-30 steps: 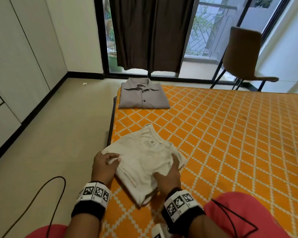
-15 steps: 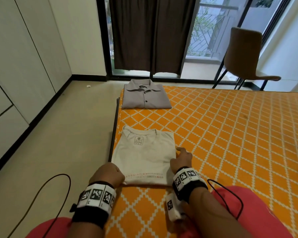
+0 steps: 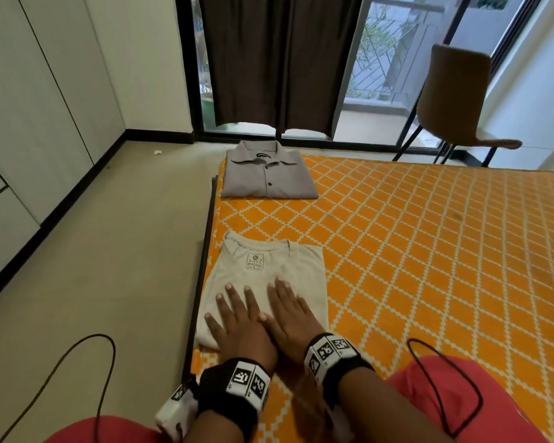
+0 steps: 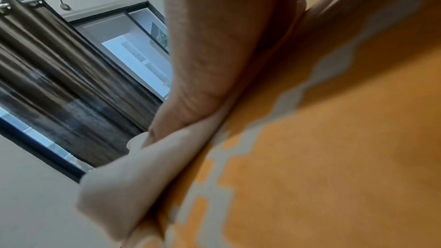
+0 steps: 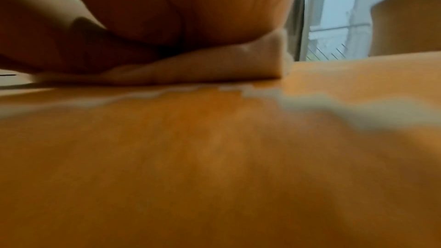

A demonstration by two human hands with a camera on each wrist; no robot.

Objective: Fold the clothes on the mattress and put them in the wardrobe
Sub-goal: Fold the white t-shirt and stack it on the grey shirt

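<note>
**Both palms come down flat on the squared-up T-shirt**

The cream T-shirt (image 3: 266, 282), a crooked, half-folded bundle a second ago, now lies as a neat rectangle along the left edge of the orange mattress (image 3: 429, 251), collar label facing up. The left hand (image 3: 240, 324), which half a second ago was curled at the near left corner, has opened and rests flat on the cloth. The right hand (image 3: 290, 318) has moved in from the shirt's right edge and lies flat beside it, thumbs nearly touching.
</note>
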